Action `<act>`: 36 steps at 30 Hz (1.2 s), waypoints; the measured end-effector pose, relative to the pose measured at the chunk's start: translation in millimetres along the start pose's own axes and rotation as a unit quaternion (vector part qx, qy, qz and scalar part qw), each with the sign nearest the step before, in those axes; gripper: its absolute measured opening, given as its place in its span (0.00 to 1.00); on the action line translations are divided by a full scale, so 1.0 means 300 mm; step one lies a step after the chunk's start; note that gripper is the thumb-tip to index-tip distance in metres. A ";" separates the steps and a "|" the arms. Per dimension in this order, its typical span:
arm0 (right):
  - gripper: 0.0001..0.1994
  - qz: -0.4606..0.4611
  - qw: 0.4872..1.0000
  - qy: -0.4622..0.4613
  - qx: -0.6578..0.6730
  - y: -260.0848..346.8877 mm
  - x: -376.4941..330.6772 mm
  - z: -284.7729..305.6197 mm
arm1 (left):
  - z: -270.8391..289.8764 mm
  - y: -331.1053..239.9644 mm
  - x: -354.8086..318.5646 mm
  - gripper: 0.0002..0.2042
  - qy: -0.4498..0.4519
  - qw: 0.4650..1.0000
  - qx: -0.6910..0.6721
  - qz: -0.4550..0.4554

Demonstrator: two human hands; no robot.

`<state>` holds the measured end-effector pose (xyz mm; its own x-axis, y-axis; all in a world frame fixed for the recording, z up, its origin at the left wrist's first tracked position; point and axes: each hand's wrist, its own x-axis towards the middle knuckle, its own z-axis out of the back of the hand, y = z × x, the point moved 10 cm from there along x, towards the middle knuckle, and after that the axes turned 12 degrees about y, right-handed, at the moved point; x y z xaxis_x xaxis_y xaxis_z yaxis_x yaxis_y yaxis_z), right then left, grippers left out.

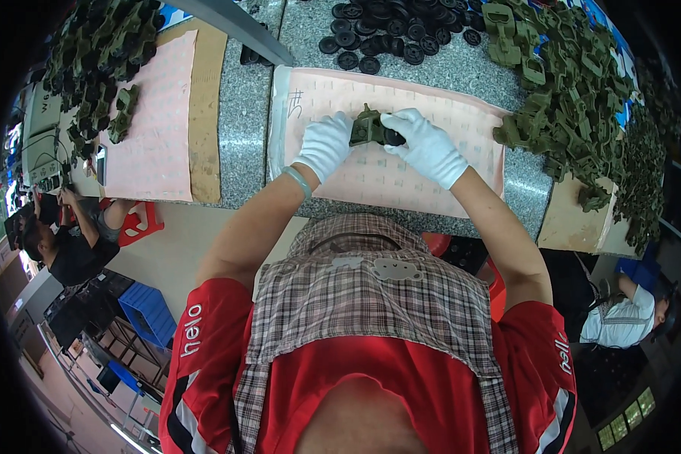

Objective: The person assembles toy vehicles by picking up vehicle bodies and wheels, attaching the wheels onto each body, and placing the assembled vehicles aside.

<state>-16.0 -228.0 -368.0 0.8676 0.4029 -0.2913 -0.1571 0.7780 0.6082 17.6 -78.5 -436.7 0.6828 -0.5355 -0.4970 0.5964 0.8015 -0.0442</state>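
Observation:
My left hand (pixel 325 146), in a white glove, is closed on the left side of a dark green plastic toy vehicle body (pixel 366 127) with a short stub pointing away from me. On its right side sits a black toy wheel (pixel 393 137), and my gloved right hand (pixel 425 146) has its fingers closed round this wheel, against the body. My fingers partly hide both pieces. Beneath them lies a pale pink sheet (pixel 416 189) on the speckled grey table.
Loose black wheels (pixel 401 30) are heaped at the far edge. Green plastic parts (pixel 560 91) pile up on the right; more green pieces with wheels (pixel 98 60) lie far left. A metal bar (pixel 238 26) slants above the table. Other people sit at left (pixel 68 246) and right (pixel 624 314).

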 end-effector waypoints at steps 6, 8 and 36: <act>0.29 0.013 0.992 0.063 -0.109 0.026 0.045 -0.081 | -0.003 0.007 0.010 0.19 0.000 1.000 -0.019 0.000; 0.28 0.018 0.995 0.039 -0.093 0.032 0.046 -0.069 | -0.003 0.011 0.010 0.19 0.001 1.000 -0.029 0.004; 0.20 -0.247 0.936 -0.249 -0.027 -0.051 0.176 -0.034 | -0.008 0.003 0.026 0.17 -0.022 0.991 -0.075 -0.107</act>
<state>27.4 -213.7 -400.1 0.9508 -0.2775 -0.1379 0.3097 0.8387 0.4479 22.4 -81.3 -442.6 0.5672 -0.7061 -0.4238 0.6624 0.6970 -0.2747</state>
